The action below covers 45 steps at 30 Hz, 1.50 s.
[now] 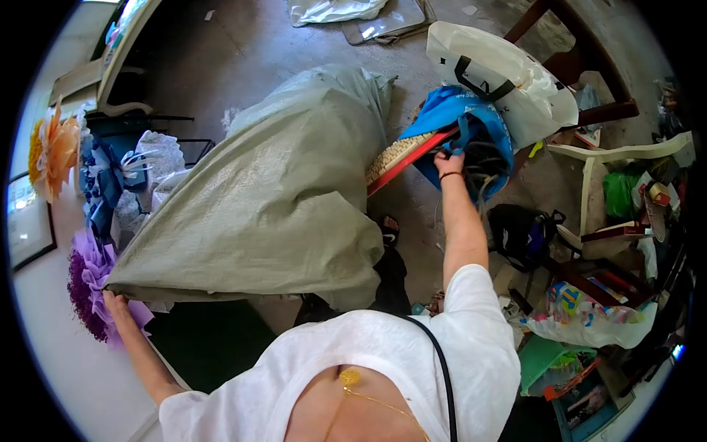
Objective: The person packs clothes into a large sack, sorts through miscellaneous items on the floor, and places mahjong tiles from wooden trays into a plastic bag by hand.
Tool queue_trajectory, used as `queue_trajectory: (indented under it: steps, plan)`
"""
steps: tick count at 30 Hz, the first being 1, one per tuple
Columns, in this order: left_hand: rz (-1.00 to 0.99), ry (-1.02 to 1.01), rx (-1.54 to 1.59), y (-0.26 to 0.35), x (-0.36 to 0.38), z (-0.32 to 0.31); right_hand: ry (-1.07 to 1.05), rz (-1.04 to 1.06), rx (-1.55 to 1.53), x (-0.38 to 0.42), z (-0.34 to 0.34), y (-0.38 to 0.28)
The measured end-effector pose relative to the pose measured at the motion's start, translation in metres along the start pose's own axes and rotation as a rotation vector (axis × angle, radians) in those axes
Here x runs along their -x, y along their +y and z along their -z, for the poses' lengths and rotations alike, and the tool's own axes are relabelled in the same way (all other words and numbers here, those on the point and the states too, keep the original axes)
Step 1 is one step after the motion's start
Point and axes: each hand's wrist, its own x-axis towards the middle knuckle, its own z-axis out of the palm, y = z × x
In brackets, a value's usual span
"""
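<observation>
A large grey-green woven sack [265, 199] fills the middle of the view, its near left corner pulled out to the side. My left hand [114, 300] is closed on that corner, beside purple wrapped flowers [92, 287]. On the right, my right hand [448, 163] is closed on the edge or handle of a blue bag [471, 121], whose mouth shows dark contents. Between the sack and the blue bag lies a red-edged board with a beige beaded surface [405, 158]. A white plastic bag with black handles [508, 81] rests against the blue bag's far side.
A black bag [521, 234] lies right of my right arm. Beyond it are a cream frame [633, 153], a clear bag of colourful items [596, 313] and a green container [541, 365]. Orange flowers [57, 151] stand at the left. A wooden chair frame [596, 59] is at the upper right.
</observation>
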Motion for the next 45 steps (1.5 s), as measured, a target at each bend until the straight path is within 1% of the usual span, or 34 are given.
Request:
queue_trajectory:
  steps: [1,2,3,5,6,7,9,11,13,14,15,17,19,21,23,24,25,26,27,28,29,30,31,33,34,35,36,37,38,39,41,42,44,45]
  plan:
    - [-0.007,0.071,0.0,0.003,0.005,-0.009,-0.027,0.056,0.019,0.006,-0.013,-0.016]
    - [0.036,-0.024,-0.003,0.007,-0.033,-0.006,-0.101,0.063,0.058,0.007,-0.022,-0.036]
    - [0.05,-0.024,-0.004,0.004,-0.068,-0.009,-0.135,0.006,-0.002,0.012,-0.031,-0.054]
    - [0.045,-0.209,-0.059,-0.003,-0.114,-0.031,-0.067,0.007,-0.036,0.018,-0.045,-0.069]
    - [0.0,-0.37,-0.056,-0.013,-0.11,-0.05,-0.012,0.099,0.024,0.017,-0.051,-0.068]
    - [-0.049,-0.526,-0.059,-0.021,-0.093,-0.071,-0.015,0.103,0.029,0.018,-0.055,-0.065]
    - [0.09,-0.456,-0.088,-0.031,-0.059,-0.128,0.112,0.143,0.104,0.018,-0.057,-0.062]
    - [-0.023,-0.46,-0.274,-0.036,0.031,-0.177,0.117,0.085,0.176,0.016,-0.057,-0.068]
    - [-0.193,-0.507,-0.569,-0.06,0.031,-0.184,0.056,0.003,0.225,0.016,-0.059,-0.074]
    - [-0.315,-0.609,-0.675,-0.073,0.033,-0.184,0.008,-0.045,0.272,0.012,-0.055,-0.08]
    - [-0.273,-0.609,-0.636,-0.082,0.052,-0.191,0.014,-0.068,0.274,0.011,-0.055,-0.082]
    - [-0.353,-0.459,-0.652,-0.099,0.1,-0.206,0.096,-0.098,0.486,0.011,-0.059,-0.085]
    - [-0.302,-0.447,-0.748,-0.111,0.117,-0.21,0.17,-0.139,0.561,0.013,-0.059,-0.09]
    - [-0.249,-0.429,-0.842,-0.129,0.134,-0.211,0.034,-0.445,0.551,0.012,-0.048,-0.108]
    - [-0.367,-0.491,-0.991,-0.142,0.146,-0.215,0.041,-0.424,0.909,0.02,-0.046,-0.121]
    - [-0.515,-0.394,-1.053,-0.144,0.167,-0.227,-0.042,-0.341,1.113,0.021,-0.04,-0.127]
    - [-0.647,-0.282,-1.077,-0.14,0.2,-0.245,-0.017,-0.319,1.419,0.069,-0.08,-0.125]
    - [-0.856,-0.179,-1.14,-0.134,0.24,-0.265,-0.18,-0.23,1.766,0.09,-0.099,-0.131]
    - [-0.78,-0.243,-1.009,-0.127,0.289,-0.292,-0.361,-0.127,2.104,0.102,-0.113,-0.135]
    - [-0.694,-0.415,-0.738,-0.139,0.319,-0.313,-0.37,-0.141,2.116,0.113,-0.128,-0.138]
    - [-0.476,-0.586,-0.549,-0.143,0.365,-0.34,-0.58,0.332,2.283,0.121,-0.141,-0.138]
    - [-0.241,-0.751,-0.673,-0.137,0.423,-0.366,-0.797,0.843,2.361,0.125,-0.149,-0.136]
    - [-0.015,-0.969,-0.551,-0.163,0.456,-0.383,-0.818,0.83,2.366,0.121,-0.155,-0.129]
    - [0.35,-1.411,-0.552,-0.224,0.51,-0.411,-1.133,1.203,2.272,0.104,-0.174,-0.106]
    - [0.508,-1.524,-0.609,-0.262,0.527,-0.422,-1.236,1.115,2.406,0.094,-0.175,-0.092]
    - [0.788,-1.475,-0.577,-0.309,0.543,-0.429,-1.33,1.023,2.541,0.085,-0.172,-0.077]
    - [1.118,-1.322,-0.378,-0.372,0.549,-0.43,-1.377,0.839,2.758,0.081,-0.171,-0.06]
    - [1.244,-1.043,-0.343,-0.383,0.567,-0.44,-1.389,0.637,2.969,0.076,-0.166,-0.045]
    - [1.258,-1.024,-0.307,-0.444,0.559,-0.439,-1.37,0.744,3.06,0.058,-0.141,-0.034]
    - [1.115,-1.002,-0.416,-0.43,0.567,-0.445,-1.337,0.846,3.153,0.042,-0.119,-0.027]
    - [1.067,-1.061,-0.474,-0.429,0.568,-0.453,-1.046,0.654,3.329,0.042,-0.118,-0.021]
    - [1.068,-1.076,-0.474,-0.42,0.572,-0.461,-1.022,0.656,3.337,0.028,-0.108,-0.017]
    - [1.029,-1.143,-0.46,-0.405,0.577,-0.463,-1.058,0.974,3.369,0.007,-0.08,-0.012]
    - [1.046,-1.13,-0.461,-0.413,0.581,-0.462,-1.079,0.946,3.375,0.011,-0.083,-0.012]
